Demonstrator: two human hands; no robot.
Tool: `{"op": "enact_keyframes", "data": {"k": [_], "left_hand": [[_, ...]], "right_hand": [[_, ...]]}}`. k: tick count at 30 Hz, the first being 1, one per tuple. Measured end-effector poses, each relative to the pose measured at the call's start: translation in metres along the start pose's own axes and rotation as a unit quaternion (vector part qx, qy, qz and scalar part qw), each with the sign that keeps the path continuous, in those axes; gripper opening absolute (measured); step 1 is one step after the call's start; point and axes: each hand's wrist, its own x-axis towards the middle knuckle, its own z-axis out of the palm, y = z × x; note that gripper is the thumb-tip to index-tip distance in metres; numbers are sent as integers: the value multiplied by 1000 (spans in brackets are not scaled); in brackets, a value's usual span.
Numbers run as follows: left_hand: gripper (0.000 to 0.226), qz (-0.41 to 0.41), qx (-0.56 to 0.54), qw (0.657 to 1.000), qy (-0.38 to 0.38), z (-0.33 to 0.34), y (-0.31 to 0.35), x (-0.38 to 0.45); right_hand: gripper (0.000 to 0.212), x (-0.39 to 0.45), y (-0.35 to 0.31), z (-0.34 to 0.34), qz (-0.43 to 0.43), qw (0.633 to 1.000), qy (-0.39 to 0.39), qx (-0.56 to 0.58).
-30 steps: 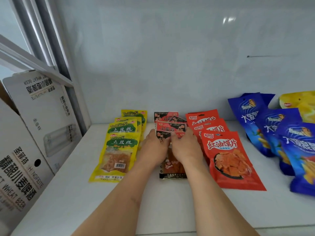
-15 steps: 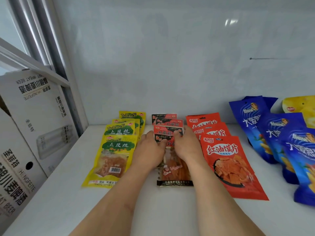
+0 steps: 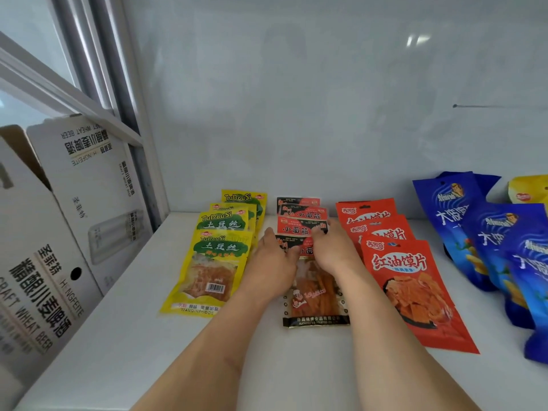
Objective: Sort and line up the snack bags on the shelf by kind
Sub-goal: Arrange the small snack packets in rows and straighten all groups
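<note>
At the far left, white beer cartons (image 3: pixel 59 232) printed with "CRAFT WHEAT BEER" lean beside the white shelf (image 3: pixel 124 345). On the shelf, four yellow TuDouSi potato-shred bags (image 3: pixel 212 262) lie in an overlapping column that runs toward the back wall, the front one fully in view with its barcode showing.

Just right of them sits a column of red-and-black gluten-strip bags (image 3: pixel 302 216), also overlapping front to back. Both hands are on this column. The left hand (image 3: pixel 274 262) lies palm down on the left side of the front bag (image 3: pixel 315 304), fingers curled at its top edge. The right hand (image 3: pixel 333 250) rests on the right side, its fingertips (image 3: pixel 320 229) pinching the lower edge of the bag behind; how firmly either hand grips cannot be told, as the palms hide the contact. The forearms cross the bare front part of the shelf.

Next comes a column of three red-orange chili bun-slice bags (image 3: pixel 406 280), just beside the right wrist. Farther right, apart from these, several blue wavy-chip bags (image 3: pixel 486 238) overlap, and a yellow bag (image 3: pixel 530 194) shows at the right edge behind them.
</note>
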Motion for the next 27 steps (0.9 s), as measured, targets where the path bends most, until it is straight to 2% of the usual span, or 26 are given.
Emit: {"op": "enact_keyframes", "data": {"k": [2, 5, 8, 9, 11, 13, 16, 20, 24, 27], "left_hand": [[59, -1, -10, 1000, -13, 0, -1, -2], [90, -9, -20, 999, -24, 3, -7, 4], [86, 10, 11, 1000, -18, -1, -1, -6], [85, 28, 41, 999, -13, -3, 4, -14], [101, 60, 127, 990, -15, -5, 11, -32], [112, 66, 218, 972, -59, -4, 15, -48], [102, 64, 274, 952, -121, -4, 10, -55], [84, 101, 274, 950, -114, -8, 5, -45], [67, 87, 247, 950, -168, -7, 1, -40], [63, 78, 241, 950, -180, -6, 1, -38]], "right_hand": [[24, 2, -3, 0, -7, 1000, -5, -16], [15, 4, -9, -4, 3, 1000, -9, -29], [12, 4, -20, -12, -15, 999, -19, -44], [17, 8, -23, -14, -24, 998, -21, -48], [36, 17, -30, -16, -51, 996, -28, -74], [50, 29, -33, -16, -74, 990, -44, -114], [56, 44, -34, -14, -88, 976, -86, -182], [71, 58, -34, -2, -87, 971, -106, -196], [60, 62, -30, 5, -117, 954, -138, -240], [66, 66, -24, 9, -123, 945, -145, -267]]}}
